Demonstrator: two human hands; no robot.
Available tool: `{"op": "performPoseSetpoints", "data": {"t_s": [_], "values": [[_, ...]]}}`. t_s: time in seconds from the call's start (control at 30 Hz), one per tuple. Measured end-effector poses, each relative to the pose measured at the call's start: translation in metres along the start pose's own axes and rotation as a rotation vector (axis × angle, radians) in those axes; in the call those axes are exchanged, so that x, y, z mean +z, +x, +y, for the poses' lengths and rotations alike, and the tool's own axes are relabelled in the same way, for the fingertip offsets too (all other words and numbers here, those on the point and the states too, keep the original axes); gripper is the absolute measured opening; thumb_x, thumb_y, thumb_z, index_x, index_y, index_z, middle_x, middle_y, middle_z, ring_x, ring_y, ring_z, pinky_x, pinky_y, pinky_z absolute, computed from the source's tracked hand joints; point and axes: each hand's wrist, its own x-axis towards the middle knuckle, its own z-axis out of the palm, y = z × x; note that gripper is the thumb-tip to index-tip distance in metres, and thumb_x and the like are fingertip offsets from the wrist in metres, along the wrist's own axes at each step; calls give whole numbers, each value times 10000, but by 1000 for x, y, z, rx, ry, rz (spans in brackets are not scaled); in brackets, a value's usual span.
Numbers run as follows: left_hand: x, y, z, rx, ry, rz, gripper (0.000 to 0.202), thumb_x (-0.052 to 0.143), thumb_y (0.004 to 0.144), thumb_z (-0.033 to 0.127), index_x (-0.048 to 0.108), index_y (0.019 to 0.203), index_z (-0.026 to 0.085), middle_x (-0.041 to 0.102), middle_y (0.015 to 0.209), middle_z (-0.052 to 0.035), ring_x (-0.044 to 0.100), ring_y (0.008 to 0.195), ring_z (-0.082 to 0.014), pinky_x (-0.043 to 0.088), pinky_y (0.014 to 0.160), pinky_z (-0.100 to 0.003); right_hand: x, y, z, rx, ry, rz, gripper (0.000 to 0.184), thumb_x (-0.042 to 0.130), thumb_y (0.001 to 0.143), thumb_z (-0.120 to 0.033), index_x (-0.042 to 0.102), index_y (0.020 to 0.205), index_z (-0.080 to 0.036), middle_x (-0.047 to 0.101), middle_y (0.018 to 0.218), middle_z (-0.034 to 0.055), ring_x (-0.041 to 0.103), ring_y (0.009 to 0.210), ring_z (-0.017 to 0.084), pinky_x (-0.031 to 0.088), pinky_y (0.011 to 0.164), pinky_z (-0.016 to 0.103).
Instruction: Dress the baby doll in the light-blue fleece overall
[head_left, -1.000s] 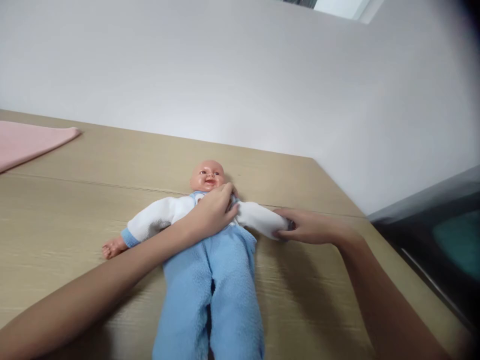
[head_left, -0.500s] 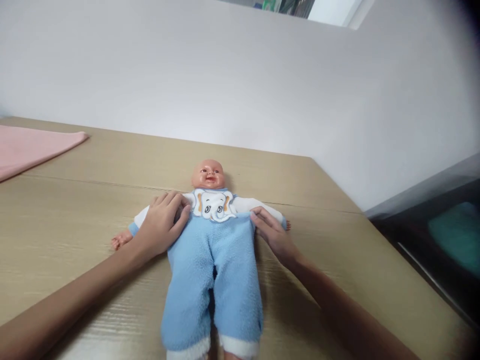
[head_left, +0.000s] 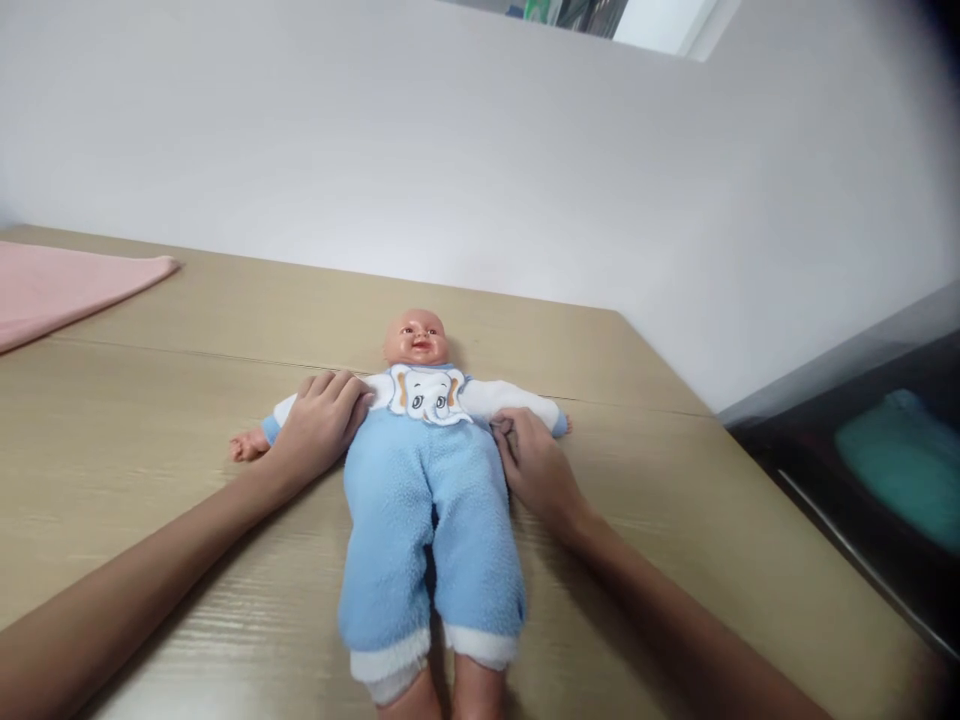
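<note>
A baby doll lies on its back on the wooden table, head toward the wall. It wears light blue fleece trousers, white sleeves and an elephant bib. My left hand rests on the doll's white sleeve at its side, fingers curled over the fabric by the trouser waist. My right hand lies against the other side of the waist, fingers pinching the blue fabric edge below the other sleeve. The doll's bare feet show at the bottom edge.
A pink cloth lies at the table's far left. A white wall runs behind the table. To the right, beyond the table's edge, is a dark bin holding something teal.
One second ago my left hand was at the doll's chest and my right held its sleeve end. Both hands have since moved to the sides of the trouser waist, and the bib shows.
</note>
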Motion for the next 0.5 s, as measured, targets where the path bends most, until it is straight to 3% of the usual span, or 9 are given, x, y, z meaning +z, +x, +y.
{"op": "performPoseSetpoints", "data": {"t_s": [0.13,0.23,0.33,0.5], "values": [[-14,-1,-10,44,-103,-4,312,404,1197,333,635,1000,264,760,1009,-124,635,967,-335,496,944,-505,-23,-3,20,-101,-181,65,99,614,1092,-286,646,1183,-261,757,1171,154,719,1137,392,585,1034,556],[-27,-4,-20,202,-210,-65,259,459,1160,315,625,964,279,739,935,-79,621,915,-312,492,947,-486,-37,-12,33,-152,-173,37,68,635,1084,-264,634,1152,-270,749,1099,120,727,1046,360,604,956,512],[-33,-6,-29,352,-273,-175,133,539,1103,311,658,1049,289,780,1004,-64,659,971,-309,491,986,-482,-42,-20,37,-191,-174,-18,86,631,1095,-257,642,1178,-276,763,1114,114,730,1061,360,595,988,534],[-29,-7,-34,246,-274,-211,203,594,1100,459,671,1130,273,806,1170,-98,683,1093,-325,493,1050,-494,-44,-18,33,-185,-322,138,147,641,1100,-258,659,1245,-247,758,1249,175,709,1222,403,551,1081,594]]}}
